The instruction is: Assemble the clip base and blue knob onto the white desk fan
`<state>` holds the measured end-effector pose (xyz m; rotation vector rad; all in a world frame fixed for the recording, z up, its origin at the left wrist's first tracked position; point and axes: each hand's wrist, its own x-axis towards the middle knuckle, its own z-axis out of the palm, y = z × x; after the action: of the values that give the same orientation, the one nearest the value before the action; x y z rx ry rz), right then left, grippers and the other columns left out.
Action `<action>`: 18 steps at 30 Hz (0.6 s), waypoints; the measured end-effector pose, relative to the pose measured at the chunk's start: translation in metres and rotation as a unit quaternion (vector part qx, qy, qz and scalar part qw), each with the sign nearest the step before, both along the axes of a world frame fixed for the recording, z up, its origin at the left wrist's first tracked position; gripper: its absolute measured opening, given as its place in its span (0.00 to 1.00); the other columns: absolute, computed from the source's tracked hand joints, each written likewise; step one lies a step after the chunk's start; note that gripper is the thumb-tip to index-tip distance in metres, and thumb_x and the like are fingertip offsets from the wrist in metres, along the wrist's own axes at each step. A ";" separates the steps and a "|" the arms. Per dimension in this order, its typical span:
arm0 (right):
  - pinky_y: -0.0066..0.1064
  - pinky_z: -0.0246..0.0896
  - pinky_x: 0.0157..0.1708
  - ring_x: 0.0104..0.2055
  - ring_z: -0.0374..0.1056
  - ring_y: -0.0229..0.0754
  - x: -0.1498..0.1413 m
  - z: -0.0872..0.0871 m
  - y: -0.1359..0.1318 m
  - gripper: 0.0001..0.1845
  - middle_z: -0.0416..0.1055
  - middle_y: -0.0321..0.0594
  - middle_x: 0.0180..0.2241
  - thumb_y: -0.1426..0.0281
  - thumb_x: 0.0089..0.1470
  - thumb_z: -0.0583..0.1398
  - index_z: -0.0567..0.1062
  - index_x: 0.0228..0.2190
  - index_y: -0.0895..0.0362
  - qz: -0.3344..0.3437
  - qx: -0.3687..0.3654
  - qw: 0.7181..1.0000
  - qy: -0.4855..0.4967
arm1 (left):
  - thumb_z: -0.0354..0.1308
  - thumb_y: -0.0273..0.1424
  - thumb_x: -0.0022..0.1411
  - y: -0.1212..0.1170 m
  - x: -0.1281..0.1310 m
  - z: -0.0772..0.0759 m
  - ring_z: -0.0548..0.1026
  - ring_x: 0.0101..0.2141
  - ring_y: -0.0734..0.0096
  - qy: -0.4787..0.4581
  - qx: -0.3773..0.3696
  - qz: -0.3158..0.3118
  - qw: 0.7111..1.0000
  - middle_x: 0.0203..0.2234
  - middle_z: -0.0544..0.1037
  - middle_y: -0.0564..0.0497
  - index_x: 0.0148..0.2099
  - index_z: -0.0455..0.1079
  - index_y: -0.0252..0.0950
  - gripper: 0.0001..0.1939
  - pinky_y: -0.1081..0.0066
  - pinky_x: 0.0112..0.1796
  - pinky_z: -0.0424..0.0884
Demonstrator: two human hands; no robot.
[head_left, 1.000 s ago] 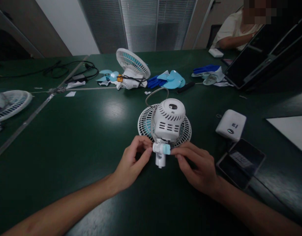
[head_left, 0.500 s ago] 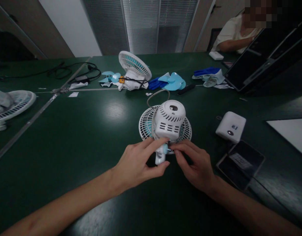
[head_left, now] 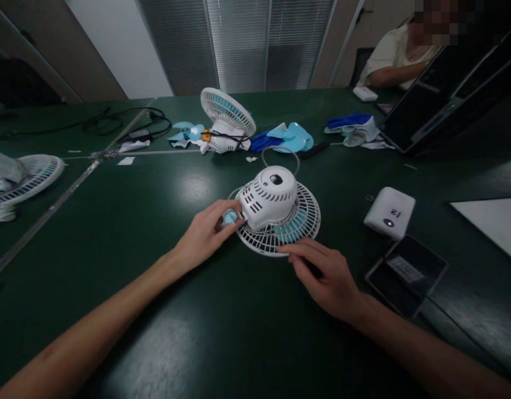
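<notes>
A white clip-on fan (head_left: 264,199) lies face down on the green table, its round grille (head_left: 309,213) underneath and light blue blades showing through the slots. My left hand (head_left: 208,224) is closed around the fan's neck end, where a light blue knob (head_left: 229,218) shows between thumb and fingers. At the grille's near rim is my right hand (head_left: 324,271), index finger on the rim and thumb close beneath it. The hand itself hides part of this grip. A grey cord (head_left: 286,148) loops behind the motor housing.
Farther back stand another fan (head_left: 228,119), loose blue blades (head_left: 295,137) and blue-white gloves (head_left: 355,127). To the right are a white box (head_left: 391,212) and a dark flat device (head_left: 407,274). Another fan (head_left: 31,174) lies at left. A person sits far right behind a black case (head_left: 442,100).
The fan has turned clockwise, its neck end swinging from the near side to the left. My left hand moved left and away from me with it; my right hand stayed nearly in place.
</notes>
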<state>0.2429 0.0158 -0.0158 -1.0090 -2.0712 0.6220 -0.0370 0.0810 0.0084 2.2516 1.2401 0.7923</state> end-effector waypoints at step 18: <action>0.27 0.60 0.26 0.30 0.68 0.33 0.004 -0.002 -0.002 0.16 0.71 0.36 0.36 0.76 0.66 0.55 0.76 0.50 0.51 -0.016 -0.042 0.999 0.007 | 0.60 0.31 0.68 0.070 -0.193 -0.012 0.68 0.39 0.66 0.049 0.097 0.349 0.931 0.49 0.72 0.49 0.61 0.66 0.32 0.22 0.67 0.45 0.65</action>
<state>0.2465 0.0142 -0.0183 -1.0802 -2.0275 0.7029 -0.2297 0.1506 -0.0037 1.9946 2.1460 1.0915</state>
